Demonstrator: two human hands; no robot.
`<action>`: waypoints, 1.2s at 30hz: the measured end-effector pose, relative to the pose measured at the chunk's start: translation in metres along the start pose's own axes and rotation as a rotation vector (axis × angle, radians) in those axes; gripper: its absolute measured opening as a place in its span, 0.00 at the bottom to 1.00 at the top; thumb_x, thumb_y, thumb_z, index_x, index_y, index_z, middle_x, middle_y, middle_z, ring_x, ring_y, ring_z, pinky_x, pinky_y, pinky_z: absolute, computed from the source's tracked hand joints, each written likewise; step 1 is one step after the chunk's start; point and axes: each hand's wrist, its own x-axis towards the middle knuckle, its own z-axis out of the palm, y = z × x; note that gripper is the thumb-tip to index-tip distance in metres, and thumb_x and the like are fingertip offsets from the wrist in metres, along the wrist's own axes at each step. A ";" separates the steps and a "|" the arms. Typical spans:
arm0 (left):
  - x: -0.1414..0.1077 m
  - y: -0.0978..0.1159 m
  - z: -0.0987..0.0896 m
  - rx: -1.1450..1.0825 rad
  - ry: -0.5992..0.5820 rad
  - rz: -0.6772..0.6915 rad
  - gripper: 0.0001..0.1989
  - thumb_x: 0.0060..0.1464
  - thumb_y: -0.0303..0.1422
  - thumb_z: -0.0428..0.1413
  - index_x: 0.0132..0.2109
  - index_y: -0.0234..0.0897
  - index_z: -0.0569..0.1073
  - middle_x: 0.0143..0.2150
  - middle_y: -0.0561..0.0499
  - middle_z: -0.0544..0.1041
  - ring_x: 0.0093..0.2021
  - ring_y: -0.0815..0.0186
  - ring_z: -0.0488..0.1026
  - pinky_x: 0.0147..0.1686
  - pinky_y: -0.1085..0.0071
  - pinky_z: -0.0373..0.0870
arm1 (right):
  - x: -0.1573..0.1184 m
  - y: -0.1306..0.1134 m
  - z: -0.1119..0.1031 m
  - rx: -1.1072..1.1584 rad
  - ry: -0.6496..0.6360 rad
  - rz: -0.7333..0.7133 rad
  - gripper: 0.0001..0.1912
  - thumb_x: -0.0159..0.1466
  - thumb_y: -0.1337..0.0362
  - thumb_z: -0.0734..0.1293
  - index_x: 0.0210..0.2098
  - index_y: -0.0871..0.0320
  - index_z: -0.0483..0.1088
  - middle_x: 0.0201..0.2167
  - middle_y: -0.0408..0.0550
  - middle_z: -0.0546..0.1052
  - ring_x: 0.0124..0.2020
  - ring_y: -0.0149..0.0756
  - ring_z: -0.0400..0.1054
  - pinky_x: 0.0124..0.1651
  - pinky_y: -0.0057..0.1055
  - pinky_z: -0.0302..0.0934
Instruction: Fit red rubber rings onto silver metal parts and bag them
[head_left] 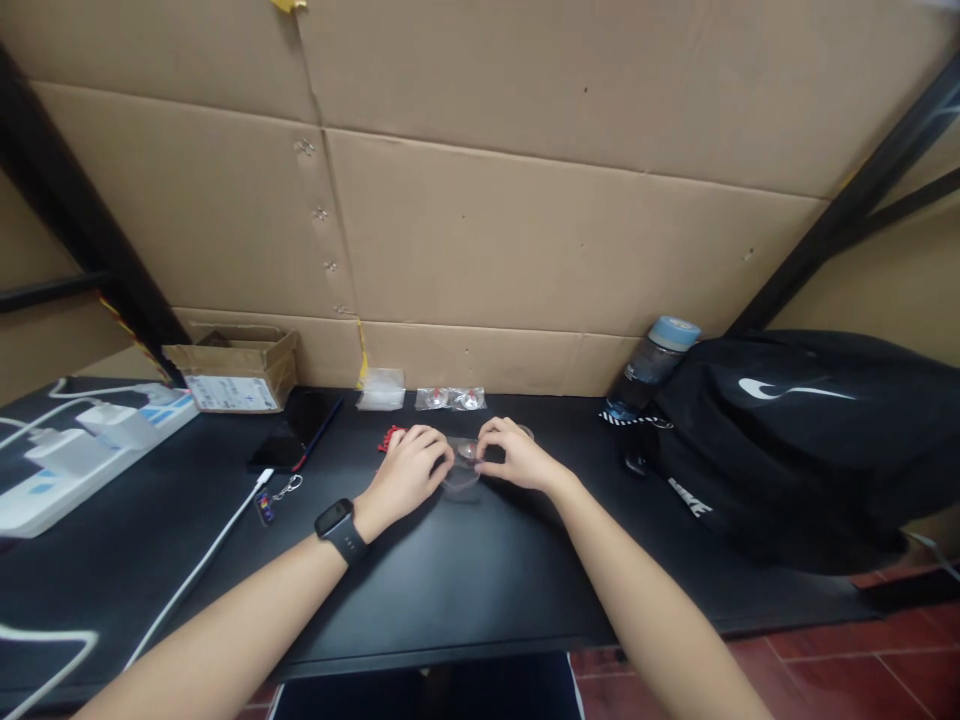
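Observation:
My left hand (416,460), a dark watch on its wrist, curls its fingers at the left edge of a clear plastic packet (460,482). From the right, my right hand (514,455) pinches the same packet between thumb and fingers. A small shiny piece (468,450) shows between the fingertips; its kind is too small to tell. Red beaded pieces (389,438) peek out behind my left hand, partly hidden by it. Two small clear packets with round silver and red items (451,398) lie by the back wall, beside a stack of clear bags (382,389).
A power strip (97,460) with chargers, an open cardboard box (238,370), a phone (296,430), a white cable (202,565) and a keychain (265,505) are on the left. At right stand a bottle (651,365) and a black bag (780,450). Cardboard (480,240) walls the back.

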 end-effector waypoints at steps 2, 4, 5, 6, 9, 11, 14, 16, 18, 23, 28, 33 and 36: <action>0.000 -0.002 -0.002 -0.044 0.007 -0.051 0.07 0.63 0.35 0.54 0.39 0.42 0.77 0.47 0.49 0.78 0.53 0.57 0.67 0.52 0.57 0.57 | -0.001 0.000 0.000 -0.024 0.001 0.015 0.02 0.62 0.63 0.73 0.35 0.53 0.77 0.47 0.47 0.72 0.49 0.38 0.64 0.56 0.39 0.57; 0.000 -0.004 -0.004 -0.097 0.008 -0.115 0.06 0.60 0.36 0.56 0.37 0.43 0.78 0.48 0.50 0.78 0.53 0.56 0.68 0.52 0.57 0.57 | -0.002 0.004 -0.002 -0.034 -0.004 0.047 0.03 0.64 0.62 0.71 0.34 0.53 0.78 0.49 0.48 0.71 0.51 0.40 0.63 0.57 0.41 0.57; 0.001 -0.005 -0.004 -0.124 0.006 -0.147 0.07 0.60 0.37 0.56 0.36 0.44 0.79 0.48 0.51 0.78 0.53 0.57 0.69 0.52 0.57 0.58 | -0.003 0.006 -0.003 -0.037 -0.009 0.065 0.04 0.65 0.62 0.71 0.34 0.54 0.78 0.49 0.48 0.72 0.52 0.41 0.63 0.57 0.41 0.57; 0.001 -0.006 -0.003 -0.147 0.006 -0.179 0.08 0.60 0.38 0.56 0.35 0.44 0.79 0.48 0.51 0.78 0.52 0.57 0.69 0.52 0.57 0.58 | -0.003 0.007 -0.004 -0.040 -0.008 0.085 0.06 0.66 0.62 0.70 0.33 0.55 0.77 0.49 0.49 0.72 0.52 0.41 0.63 0.57 0.41 0.57; 0.002 -0.006 0.002 -0.151 0.023 -0.258 0.13 0.61 0.41 0.55 0.32 0.42 0.79 0.47 0.51 0.78 0.52 0.57 0.70 0.52 0.56 0.58 | -0.003 0.006 -0.004 -0.068 0.070 0.131 0.07 0.66 0.62 0.69 0.31 0.56 0.74 0.44 0.49 0.73 0.47 0.40 0.65 0.55 0.41 0.58; 0.003 -0.005 0.006 -0.114 0.049 -0.278 0.14 0.60 0.42 0.57 0.31 0.41 0.77 0.45 0.50 0.78 0.52 0.56 0.69 0.53 0.56 0.57 | -0.001 0.000 -0.005 -0.072 0.150 0.110 0.04 0.66 0.64 0.68 0.34 0.56 0.73 0.41 0.47 0.72 0.45 0.38 0.65 0.53 0.39 0.58; 0.005 -0.003 0.010 -0.061 0.083 -0.270 0.12 0.59 0.42 0.58 0.31 0.40 0.74 0.42 0.49 0.77 0.51 0.55 0.68 0.52 0.56 0.56 | -0.001 -0.011 -0.007 -0.044 0.121 -0.004 0.05 0.64 0.64 0.70 0.40 0.54 0.73 0.43 0.47 0.73 0.46 0.38 0.66 0.52 0.36 0.58; 0.005 -0.001 0.009 -0.040 0.090 -0.245 0.08 0.59 0.38 0.58 0.34 0.40 0.73 0.42 0.49 0.77 0.50 0.56 0.68 0.51 0.58 0.56 | 0.000 -0.015 -0.006 -0.059 0.015 -0.054 0.12 0.60 0.61 0.74 0.43 0.52 0.74 0.46 0.46 0.75 0.48 0.40 0.66 0.53 0.37 0.57; 0.004 0.002 0.006 -0.050 0.075 -0.177 0.03 0.60 0.34 0.56 0.39 0.41 0.73 0.44 0.49 0.77 0.51 0.57 0.69 0.49 0.60 0.56 | 0.000 -0.015 -0.001 -0.088 -0.063 -0.052 0.18 0.57 0.61 0.77 0.45 0.50 0.74 0.46 0.45 0.76 0.48 0.42 0.67 0.53 0.39 0.56; 0.001 0.005 -0.003 -0.107 -0.026 0.004 0.09 0.64 0.36 0.53 0.50 0.44 0.71 0.50 0.49 0.78 0.55 0.57 0.69 0.51 0.59 0.54 | 0.003 -0.012 0.010 -0.078 -0.030 0.013 0.16 0.62 0.68 0.72 0.49 0.51 0.72 0.44 0.46 0.80 0.47 0.40 0.70 0.52 0.38 0.54; 0.000 -0.001 0.001 -0.119 -0.009 -0.072 0.17 0.62 0.31 0.54 0.57 0.46 0.66 0.42 0.51 0.82 0.53 0.58 0.72 0.49 0.59 0.52 | 0.001 -0.011 0.002 0.075 0.048 0.128 0.13 0.68 0.62 0.66 0.52 0.50 0.70 0.40 0.44 0.82 0.43 0.38 0.74 0.54 0.38 0.56; 0.001 -0.007 0.007 -0.207 0.003 -0.219 0.19 0.59 0.30 0.55 0.56 0.46 0.64 0.38 0.54 0.83 0.50 0.58 0.75 0.49 0.59 0.52 | 0.000 -0.008 0.007 0.169 0.015 0.172 0.27 0.58 0.61 0.74 0.56 0.51 0.67 0.37 0.41 0.82 0.41 0.38 0.76 0.55 0.38 0.58; 0.002 -0.006 0.006 -0.229 0.017 -0.243 0.20 0.58 0.32 0.56 0.56 0.46 0.63 0.38 0.53 0.83 0.50 0.57 0.75 0.50 0.58 0.52 | 0.003 -0.005 0.013 0.189 0.064 0.218 0.26 0.57 0.63 0.74 0.53 0.52 0.68 0.34 0.40 0.82 0.40 0.37 0.76 0.56 0.39 0.58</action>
